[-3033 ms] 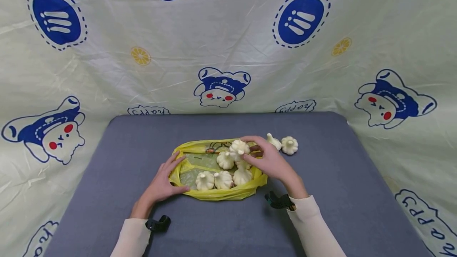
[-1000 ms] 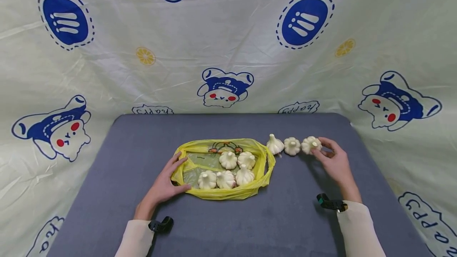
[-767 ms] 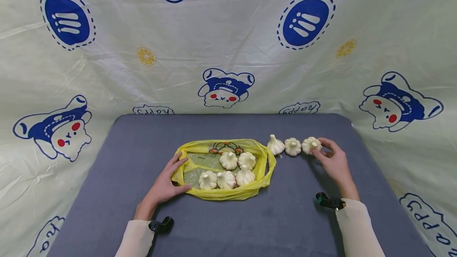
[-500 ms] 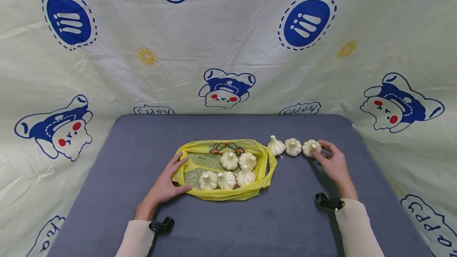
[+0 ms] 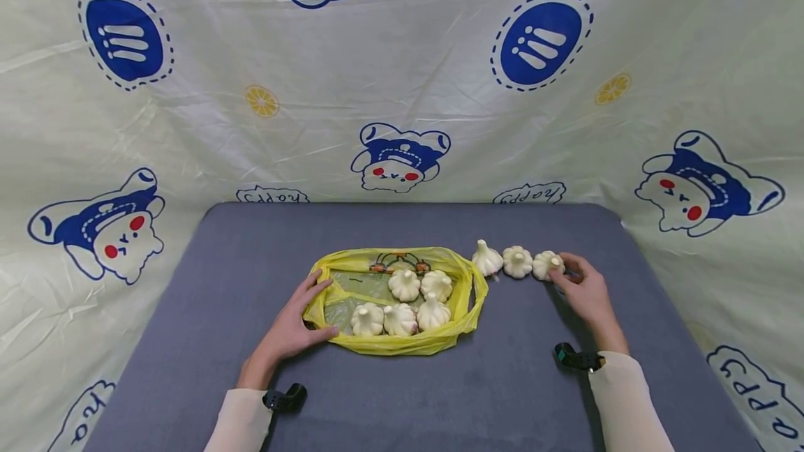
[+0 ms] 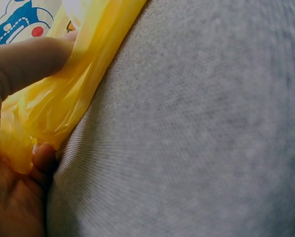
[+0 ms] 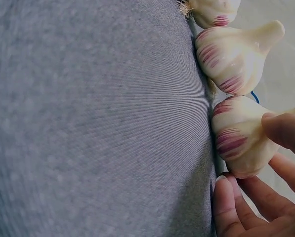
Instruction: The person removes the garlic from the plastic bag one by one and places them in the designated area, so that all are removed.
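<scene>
My right hand [image 5: 585, 293] pinches a white garlic bulb [image 5: 548, 266] between thumb and fingers, at the right end of a short row. Purple streaks mark this bulb [image 7: 238, 136] in the right wrist view, where it sits down at the grey cloth. Beside it stand a middle bulb [image 5: 518, 261] and a left bulb [image 5: 486, 259], the latter leaning, with roots showing. My left hand [image 5: 290, 326] holds the left side of a yellow plastic bag [image 5: 396, 346], thumb over the front rim, fingers at the back-left rim. Several garlic bulbs [image 5: 400, 319] lie inside the rolled-open bag.
A grey-blue cloth [image 5: 440, 403] covers the table. Behind and on both sides hangs a pale printed sheet [image 5: 427, 54]. The bag's right handle loop [image 5: 480, 291] reaches close to the row's left bulb.
My right hand has carried a garlic bulb from over the bag to the row's right end and lowered it beside the middle bulb. The left hand stays at the bag.
</scene>
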`<state>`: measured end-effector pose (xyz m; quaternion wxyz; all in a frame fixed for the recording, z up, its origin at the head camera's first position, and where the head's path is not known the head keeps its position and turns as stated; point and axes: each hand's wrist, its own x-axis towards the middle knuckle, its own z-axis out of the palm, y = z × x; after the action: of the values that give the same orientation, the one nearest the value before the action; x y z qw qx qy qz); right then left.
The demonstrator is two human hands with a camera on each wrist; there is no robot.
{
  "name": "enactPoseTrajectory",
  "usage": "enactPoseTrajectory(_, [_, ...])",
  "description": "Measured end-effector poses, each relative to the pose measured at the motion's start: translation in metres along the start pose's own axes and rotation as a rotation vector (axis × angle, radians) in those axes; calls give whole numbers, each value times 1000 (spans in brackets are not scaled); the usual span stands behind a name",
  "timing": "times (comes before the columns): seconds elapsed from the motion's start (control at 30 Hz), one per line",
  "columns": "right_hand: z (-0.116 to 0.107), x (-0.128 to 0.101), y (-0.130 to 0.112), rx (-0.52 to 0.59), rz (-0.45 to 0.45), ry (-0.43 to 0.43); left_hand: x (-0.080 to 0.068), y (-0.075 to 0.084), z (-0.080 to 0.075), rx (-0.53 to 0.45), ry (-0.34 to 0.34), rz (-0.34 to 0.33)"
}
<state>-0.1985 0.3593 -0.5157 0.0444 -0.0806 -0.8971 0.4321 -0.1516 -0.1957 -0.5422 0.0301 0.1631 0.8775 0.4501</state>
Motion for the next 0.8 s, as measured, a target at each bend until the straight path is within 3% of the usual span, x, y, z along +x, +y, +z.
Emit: enactPoseTrajectory(0.8, [-5, 1, -2, -31, 30, -74, 0, -1, 0, 12, -4, 15])
